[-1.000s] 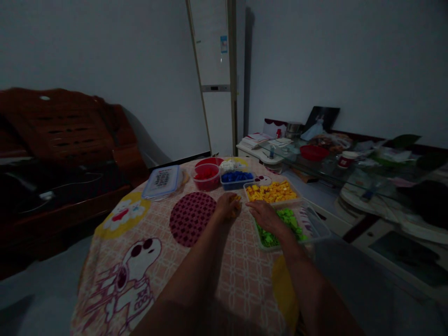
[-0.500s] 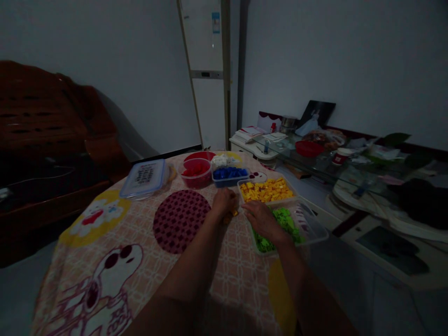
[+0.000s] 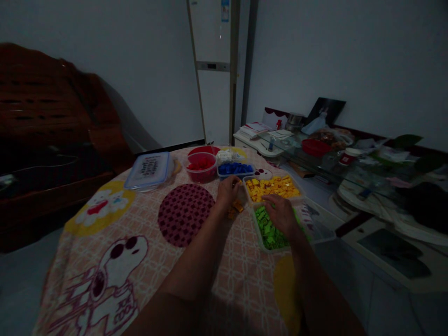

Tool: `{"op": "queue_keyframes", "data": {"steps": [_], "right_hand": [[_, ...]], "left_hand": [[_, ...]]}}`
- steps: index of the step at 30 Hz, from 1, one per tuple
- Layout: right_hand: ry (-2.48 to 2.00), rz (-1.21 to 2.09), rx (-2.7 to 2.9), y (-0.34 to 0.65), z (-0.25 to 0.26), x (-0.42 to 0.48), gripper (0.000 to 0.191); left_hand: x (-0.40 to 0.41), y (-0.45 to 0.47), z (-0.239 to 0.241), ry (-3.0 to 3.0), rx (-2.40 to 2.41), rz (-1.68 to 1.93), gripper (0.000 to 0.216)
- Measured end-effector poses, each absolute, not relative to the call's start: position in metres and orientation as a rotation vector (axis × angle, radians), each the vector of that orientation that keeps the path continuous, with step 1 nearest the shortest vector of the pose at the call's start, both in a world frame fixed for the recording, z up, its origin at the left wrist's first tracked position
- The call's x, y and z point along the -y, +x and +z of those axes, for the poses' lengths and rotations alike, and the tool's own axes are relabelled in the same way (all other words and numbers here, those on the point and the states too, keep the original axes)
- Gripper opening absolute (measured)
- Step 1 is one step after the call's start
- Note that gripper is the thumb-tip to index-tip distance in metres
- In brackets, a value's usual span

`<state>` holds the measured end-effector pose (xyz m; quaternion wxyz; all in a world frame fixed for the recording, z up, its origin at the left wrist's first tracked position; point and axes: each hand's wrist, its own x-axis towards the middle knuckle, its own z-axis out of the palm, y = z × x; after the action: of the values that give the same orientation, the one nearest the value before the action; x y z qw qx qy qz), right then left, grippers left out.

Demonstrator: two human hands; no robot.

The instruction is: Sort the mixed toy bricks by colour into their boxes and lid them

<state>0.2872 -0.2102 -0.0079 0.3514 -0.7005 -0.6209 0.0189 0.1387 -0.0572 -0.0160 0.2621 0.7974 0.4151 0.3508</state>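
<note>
My left hand [image 3: 229, 190] is curled in a pinch beside the left edge of the yellow box. A small piece may be between its fingertips, too dark to name. Just below it, several orange-yellow building bricks [image 3: 236, 207] lie on the tablecloth. My right hand [image 3: 282, 214] hovers palm down over the green bricks [image 3: 269, 231] in their clear box. Its fingers stretch out to the near edge of the box of yellow bricks [image 3: 273, 186], and nothing shows in them.
Behind stand a tub of red bricks [image 3: 201, 170] and a box of blue bricks [image 3: 235, 169], with white pieces [image 3: 227, 155] beyond. A lidded clear box [image 3: 149, 170] and a round maroon patch [image 3: 185, 214] are to the left. A cluttered glass table [image 3: 315, 161] stands at the right.
My right hand has moved from the left edge of the green box up towards the yellow bricks. My left hand has lifted off the loose bricks. The view has shifted slightly.
</note>
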Motion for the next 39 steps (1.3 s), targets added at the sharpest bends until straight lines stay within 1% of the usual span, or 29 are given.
{"op": "queue_keyframes", "data": {"steps": [2, 4, 7, 12, 16, 25, 27, 31, 39], "right_hand": [[-1.859, 0.031, 1.588, 0.291, -0.009, 0.210, 0.026], [-1.876, 0.015, 1.598, 0.293, -0.011, 0.210, 0.026], [-1.884, 0.012, 1.623, 0.293, -0.011, 0.212, 0.026], [-1.903, 0.037, 1.642, 0.291, -0.006, 0.214, 0.027], [-1.942, 0.044, 1.656, 0.289, -0.002, 0.214, 0.025], [-1.958, 0.020, 1.693, 0.288, -0.003, 0.215, 0.024], [-1.963, 0.021, 1.696, 0.288, -0.003, 0.214, 0.023], [-1.963, 0.022, 1.709, 0.287, -0.003, 0.214, 0.022], [-1.965, 0.032, 1.704, 0.286, -0.002, 0.215, 0.021]], "left_hand": [[0.064, 0.148, -0.014, 2.075, -1.005, 0.956, 0.022], [0.069, 0.155, -0.012, 2.019, -0.900, 0.952, 0.029], [0.067, 0.153, -0.009, 2.023, -0.857, 0.992, 0.035], [0.044, 0.120, -0.006, 2.124, -1.109, 0.904, 0.029], [0.031, 0.101, -0.012, 2.212, -1.255, 0.790, 0.028], [0.036, 0.106, -0.025, 2.519, -1.409, 0.430, 0.032], [0.036, 0.108, -0.027, 2.562, -1.416, 0.395, 0.035], [0.033, 0.109, -0.030, 2.577, -1.370, 0.428, 0.037], [0.029, 0.109, -0.035, 2.445, -1.306, 0.536, 0.028]]}}
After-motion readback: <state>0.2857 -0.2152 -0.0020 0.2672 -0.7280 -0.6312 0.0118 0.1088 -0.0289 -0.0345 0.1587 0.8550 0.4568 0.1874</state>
